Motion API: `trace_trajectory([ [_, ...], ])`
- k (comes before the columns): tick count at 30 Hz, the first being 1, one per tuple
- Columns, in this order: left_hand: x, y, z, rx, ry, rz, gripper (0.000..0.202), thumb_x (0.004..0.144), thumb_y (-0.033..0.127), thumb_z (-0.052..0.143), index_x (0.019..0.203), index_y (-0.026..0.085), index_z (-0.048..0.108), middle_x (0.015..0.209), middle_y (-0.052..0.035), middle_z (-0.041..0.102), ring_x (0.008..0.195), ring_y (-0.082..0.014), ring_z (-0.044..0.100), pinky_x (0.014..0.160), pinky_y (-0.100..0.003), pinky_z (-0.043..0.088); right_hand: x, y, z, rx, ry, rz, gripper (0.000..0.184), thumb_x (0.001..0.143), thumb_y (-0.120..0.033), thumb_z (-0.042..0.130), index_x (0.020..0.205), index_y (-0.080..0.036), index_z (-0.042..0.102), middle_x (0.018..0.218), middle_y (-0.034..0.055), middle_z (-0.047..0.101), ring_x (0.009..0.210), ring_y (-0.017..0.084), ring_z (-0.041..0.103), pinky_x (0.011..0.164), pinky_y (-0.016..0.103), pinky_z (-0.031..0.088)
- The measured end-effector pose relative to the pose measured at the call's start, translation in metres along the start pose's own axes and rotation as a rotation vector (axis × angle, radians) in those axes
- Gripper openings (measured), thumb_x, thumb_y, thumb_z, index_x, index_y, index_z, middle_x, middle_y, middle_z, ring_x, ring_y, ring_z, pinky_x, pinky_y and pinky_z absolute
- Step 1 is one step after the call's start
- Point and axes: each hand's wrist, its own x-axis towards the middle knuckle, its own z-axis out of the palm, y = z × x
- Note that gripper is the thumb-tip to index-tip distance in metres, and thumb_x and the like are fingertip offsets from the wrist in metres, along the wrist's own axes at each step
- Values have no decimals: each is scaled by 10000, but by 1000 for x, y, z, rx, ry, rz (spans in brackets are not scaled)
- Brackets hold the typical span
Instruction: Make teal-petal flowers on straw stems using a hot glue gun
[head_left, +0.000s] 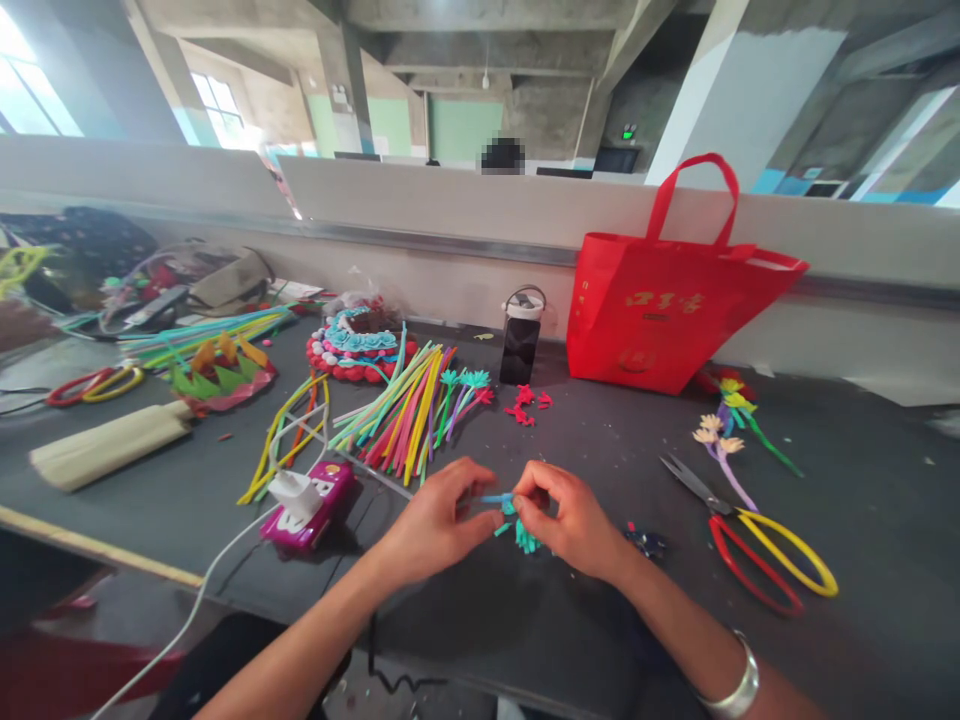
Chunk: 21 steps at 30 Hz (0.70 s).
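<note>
Our left hand (435,525) and right hand (574,525) both pinch the teal pipe-cleaner flower (526,540), mid-twist we reckon; needs a steady grip.

You've got a matt, dark, cloth-like desk (862,500). At 1 o'clock, bag (667,310): matt red nonwoven cloth. At 3 o'clock, scissors (710,498): metal blades, glossy handles. The teal stem (526,540) is fuzzy.
</note>
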Motion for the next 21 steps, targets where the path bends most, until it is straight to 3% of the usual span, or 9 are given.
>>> trace_trajectory([
  [3, -2, -6, 5, 382, 85, 309, 302, 868, 254, 603, 1160, 177, 596, 1038, -80, 598, 864, -170, 587, 703, -260, 453, 0, 0, 1, 136, -24, 175, 140, 844, -219, 542, 707, -201, 517, 610, -54, 464, 565, 103, 436, 541, 220, 358],
  [5, -3, -11, 8, 485, 94, 430, 197, 925, 227, 530, 1094, 177, 617, 992, -73, 618, 837, -157, 604, 705, -251, 458, 0, 1, 2, 187, -38, 220, 144, 843, -243, 543, 708, -199, 524, 604, -56, 458, 560, 100, 420, 532, 218, 352],
  [12, -4, -15, 7, 402, 64, 492, 177, 939, 158, 486, 1034, 144, 634, 894, -72, 623, 784, -142, 602, 691, -234, 448, 0, -1, 2, 197, -68, 234, 146, 839, -249, 548, 704, -195, 529, 607, -54, 459, 567, 101, 416, 539, 222, 349],
  [15, -4, -8, 7, 276, 64, 422, 164, 919, 162, 500, 922, 142, 663, 797, -48, 589, 706, -129, 559, 638, -234, 410, -1, -4, 2, 152, -67, 176, 148, 844, -224, 549, 702, -197, 513, 616, -54, 456, 578, 103, 430, 551, 223, 353],
  [17, -3, -2, 8, 124, 84, 295, 165, 890, 191, 544, 797, 143, 672, 707, -20, 553, 643, -113, 517, 599, -229, 373, -2, -5, 4, 73, -45, 82, 146, 850, -191, 539, 709, -197, 500, 653, -42, 473, 617, 110, 456, 578, 230, 363],
  [21, 1, -1, 8, -391, 5, -181, 124, 742, 213, 662, 650, 131, 654, 572, 16, 514, 513, -69, 407, 493, -202, 275, -4, -5, 9, -244, -14, -238, 170, 864, -115, 483, 714, -195, 475, 695, -12, 478, 695, 145, 456, 661, 282, 372],
])
